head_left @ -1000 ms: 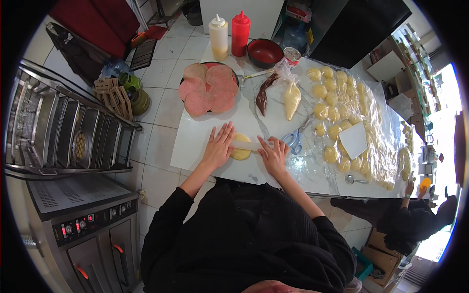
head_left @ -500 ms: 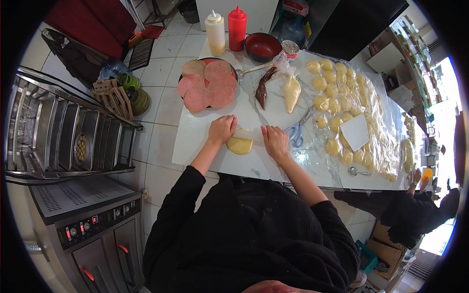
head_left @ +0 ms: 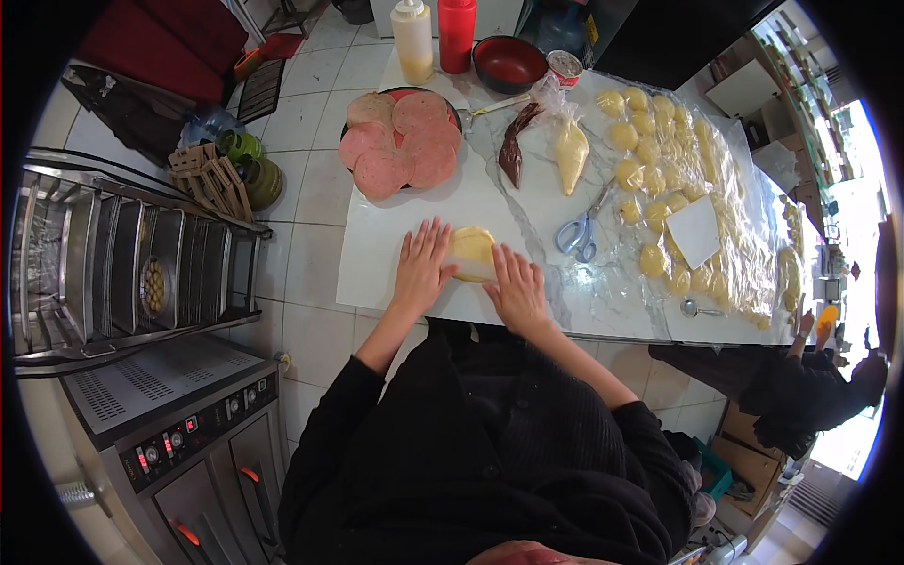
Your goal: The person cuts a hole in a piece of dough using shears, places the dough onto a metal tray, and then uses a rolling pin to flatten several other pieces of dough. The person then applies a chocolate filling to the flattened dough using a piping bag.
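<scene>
A flattened pale yellow dough disc (head_left: 473, 243) lies on the marble-look table near its front edge. Across the disc's near part sits a short whitish rolling pin (head_left: 468, 269), its ends covered by my hands. My left hand (head_left: 424, 267) rests palm down over the left end, fingers stretched forward. At the other end my right hand (head_left: 517, 288) also lies flat, fingers extended and thumb toward the dough. Blue-handled scissors (head_left: 576, 238) lie to the right of my right hand. Beyond my left hand, pink round meat slices (head_left: 384, 169) overlap on a dark plate.
Dark brown (head_left: 511, 155) and pale yellow (head_left: 571, 155) piping bags lie mid-table. Dough balls (head_left: 624, 137) under clear plastic cover the right side, with a white scraper (head_left: 694, 232) on top. Squeeze bottles (head_left: 412, 42) and a bowl (head_left: 508, 64) stand behind. Tray rack and oven (head_left: 188, 414) stand left.
Both hands and the rolling pin have come back toward me over the dough. My fingers, curled before, are now stretched out. More dough shows beyond the pin. The whole view has shifted slightly.
</scene>
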Demonstrator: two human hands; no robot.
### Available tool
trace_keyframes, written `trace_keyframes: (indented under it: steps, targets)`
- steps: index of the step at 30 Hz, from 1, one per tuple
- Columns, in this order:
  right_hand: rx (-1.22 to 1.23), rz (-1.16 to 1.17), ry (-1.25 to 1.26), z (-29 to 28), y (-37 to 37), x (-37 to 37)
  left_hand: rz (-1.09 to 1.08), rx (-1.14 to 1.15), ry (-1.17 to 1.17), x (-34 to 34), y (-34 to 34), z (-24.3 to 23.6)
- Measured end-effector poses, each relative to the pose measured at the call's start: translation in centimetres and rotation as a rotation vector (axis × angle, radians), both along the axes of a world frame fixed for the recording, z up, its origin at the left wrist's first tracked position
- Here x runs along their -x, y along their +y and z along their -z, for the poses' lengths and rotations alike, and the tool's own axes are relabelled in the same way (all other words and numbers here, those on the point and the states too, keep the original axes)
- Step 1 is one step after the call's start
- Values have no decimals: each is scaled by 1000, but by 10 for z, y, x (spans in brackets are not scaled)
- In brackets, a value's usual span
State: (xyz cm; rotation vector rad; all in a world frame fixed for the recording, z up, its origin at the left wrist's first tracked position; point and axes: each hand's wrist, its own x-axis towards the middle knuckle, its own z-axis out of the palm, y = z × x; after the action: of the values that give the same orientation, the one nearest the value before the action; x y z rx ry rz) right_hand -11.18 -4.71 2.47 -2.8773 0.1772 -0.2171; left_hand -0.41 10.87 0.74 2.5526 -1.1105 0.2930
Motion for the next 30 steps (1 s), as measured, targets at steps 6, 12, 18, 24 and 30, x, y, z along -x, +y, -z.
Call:
trace_keyframes:
  steps: [6,12,18,24,30]
  targets:
    - [-387,-223,39,-3,-16,11,162,106,81,15,44,9]
    - [-481,177,-161,-24,-33,-50,-98,412,-215,-4,107,-14]
    - [-191,-280,157,13,-7,-76,-722,1030,-129,-28,143,-21]
    - [-190,-169,15,14,5,-54,-794,1370,3,-25,145,-21]
    - [-148,-388,93,-6,52,-40,-816,1384,91,-14,117,-33]
